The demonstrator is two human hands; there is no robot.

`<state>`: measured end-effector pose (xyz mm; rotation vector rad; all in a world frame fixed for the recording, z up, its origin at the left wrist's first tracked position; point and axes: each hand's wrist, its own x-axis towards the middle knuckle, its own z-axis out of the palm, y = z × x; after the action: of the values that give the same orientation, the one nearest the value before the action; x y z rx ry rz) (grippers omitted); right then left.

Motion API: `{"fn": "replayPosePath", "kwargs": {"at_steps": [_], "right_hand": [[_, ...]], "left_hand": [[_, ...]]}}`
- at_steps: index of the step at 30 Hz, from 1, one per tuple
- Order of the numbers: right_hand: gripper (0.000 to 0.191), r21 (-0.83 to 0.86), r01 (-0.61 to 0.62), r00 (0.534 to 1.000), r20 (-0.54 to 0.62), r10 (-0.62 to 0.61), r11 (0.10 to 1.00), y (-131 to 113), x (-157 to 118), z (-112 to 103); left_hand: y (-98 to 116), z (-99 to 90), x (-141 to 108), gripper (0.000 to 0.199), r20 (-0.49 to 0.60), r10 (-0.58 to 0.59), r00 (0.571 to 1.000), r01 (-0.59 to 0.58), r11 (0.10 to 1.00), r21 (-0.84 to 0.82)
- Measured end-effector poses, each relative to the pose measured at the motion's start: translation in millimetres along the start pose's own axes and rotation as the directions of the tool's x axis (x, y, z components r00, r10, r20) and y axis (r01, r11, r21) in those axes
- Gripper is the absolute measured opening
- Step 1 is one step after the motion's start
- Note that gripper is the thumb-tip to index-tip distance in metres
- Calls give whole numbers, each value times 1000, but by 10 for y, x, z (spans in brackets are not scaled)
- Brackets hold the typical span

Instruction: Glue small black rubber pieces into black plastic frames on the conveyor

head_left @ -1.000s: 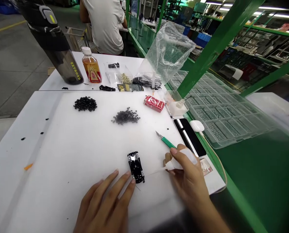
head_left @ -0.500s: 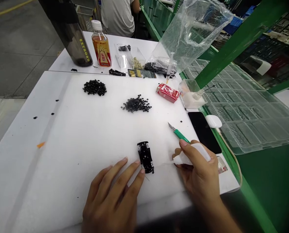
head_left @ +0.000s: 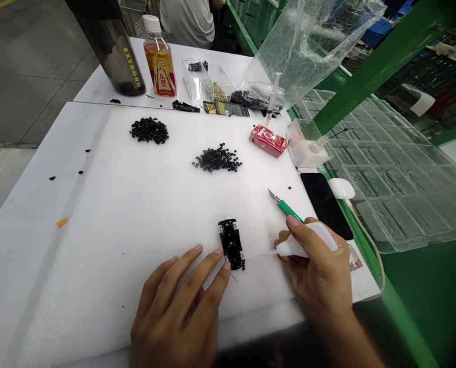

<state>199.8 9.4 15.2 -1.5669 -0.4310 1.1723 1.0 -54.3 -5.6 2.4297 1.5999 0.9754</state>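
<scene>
A small black car-shaped plastic part with shiny metal spots lies on the white foam board. My left hand rests on the board with its fingers apart, the fingertips at the part's lower left edge. My right hand grips a white squeeze bottle, whose thin nozzle points left toward the part. Its tip stops just short of the part. A green-handled craft knife lies on the board just above my right hand, untouched.
Two heaps of small black pieces lie on the board, with a red box beyond them. A phone and a clear plastic tray lie to the right. A bottle stands at the back, and a seated person is beyond.
The whole scene has shifted in view as my head moved. My hands stay in about the same place relative to the black part, and the squeeze bottle stays in my right hand.
</scene>
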Motion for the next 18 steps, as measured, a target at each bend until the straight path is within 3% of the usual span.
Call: {"fn": "replayPosePath", "kwargs": {"at_steps": [10, 15, 18], "right_hand": [[41, 11, 8, 1000, 6, -8, 1000, 9, -30, -9], [47, 3, -4, 1000, 21, 4, 1000, -1, -29, 11], [42, 78, 93, 995, 14, -95, 993, -111, -34, 1]], "left_hand": [[26, -8, 31, 43, 9, -22, 1000, 22, 1000, -2], [28, 14, 31, 43, 8, -34, 999, 34, 999, 0], [18, 6, 17, 43, 0, -28, 1000, 28, 1000, 1]]}}
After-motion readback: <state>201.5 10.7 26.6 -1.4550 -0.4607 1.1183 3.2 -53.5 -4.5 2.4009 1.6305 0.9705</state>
